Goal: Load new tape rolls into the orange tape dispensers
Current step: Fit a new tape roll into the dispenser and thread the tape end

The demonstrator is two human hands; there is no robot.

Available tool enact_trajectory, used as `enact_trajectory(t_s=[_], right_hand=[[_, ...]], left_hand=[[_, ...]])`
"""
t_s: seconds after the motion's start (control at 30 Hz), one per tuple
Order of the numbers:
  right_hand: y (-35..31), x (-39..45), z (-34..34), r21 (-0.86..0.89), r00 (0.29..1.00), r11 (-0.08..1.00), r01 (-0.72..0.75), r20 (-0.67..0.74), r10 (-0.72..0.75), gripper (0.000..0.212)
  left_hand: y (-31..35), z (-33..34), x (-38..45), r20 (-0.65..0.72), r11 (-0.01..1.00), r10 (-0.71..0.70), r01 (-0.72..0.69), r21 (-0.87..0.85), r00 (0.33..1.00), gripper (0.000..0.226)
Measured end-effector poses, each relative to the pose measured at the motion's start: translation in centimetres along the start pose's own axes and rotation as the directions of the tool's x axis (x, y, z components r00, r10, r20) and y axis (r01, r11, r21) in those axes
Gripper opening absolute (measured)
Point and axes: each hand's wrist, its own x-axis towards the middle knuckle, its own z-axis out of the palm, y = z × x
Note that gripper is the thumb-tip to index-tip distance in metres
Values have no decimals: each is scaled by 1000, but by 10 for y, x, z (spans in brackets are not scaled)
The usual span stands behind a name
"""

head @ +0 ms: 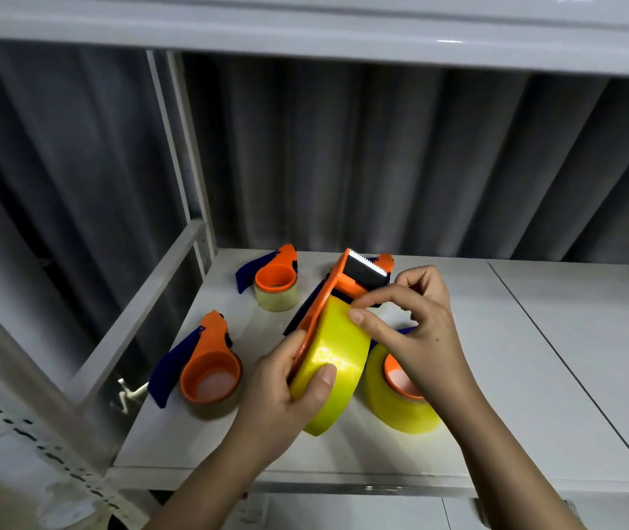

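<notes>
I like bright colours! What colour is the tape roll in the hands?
Bright yellow. The roll shows best in the head view, held in an orange dispenser.

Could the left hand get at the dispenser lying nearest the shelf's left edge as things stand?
Probably not yet: the left hand grips the yellow roll. The dispenser itself lies uncovered beside it.

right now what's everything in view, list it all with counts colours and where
held dispenser: 1, orange, toothed cutter up, mid-shelf
held tape roll: 1, yellow, on that dispenser
resting dispensers: 3 clear, orange with blue handles, rolls loaded; back-left, front-left, front-right; a fourth seems to sit behind the cutter
shelf: 1, white
curtain: 1, grey, behind
left hand: grips the held roll
right hand: pinches at the roll's top
</notes>
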Motion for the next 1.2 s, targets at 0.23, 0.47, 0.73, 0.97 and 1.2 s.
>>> enact_trajectory(t_s=[0.23, 0.47, 0.73, 0.97, 1.2], right_hand=[[0, 3, -1, -19, 1000, 999, 30, 2, -30, 8], [5, 4, -1, -182, 988, 972, 148, -12, -153, 9], [4, -3, 3, -569, 946, 766, 300, 73, -317, 18], [-7, -12, 18, -674, 925, 652, 347, 131, -357, 13], [-4, -7, 23, -651, 965, 720, 240, 80, -249, 16]], left_hand=[[9, -2, -2, 19, 996, 56, -57, 67, 998, 53], [11, -4, -3, 41, 990, 94, -98, 101, 995, 51], [11, -13, 8, 245, 956, -236, 270, -113, 940, 32], [19, 2, 31, 305, 783, -481, 559, -273, 822, 51], [17, 5, 20, 117, 834, -474, 488, -259, 873, 34]])
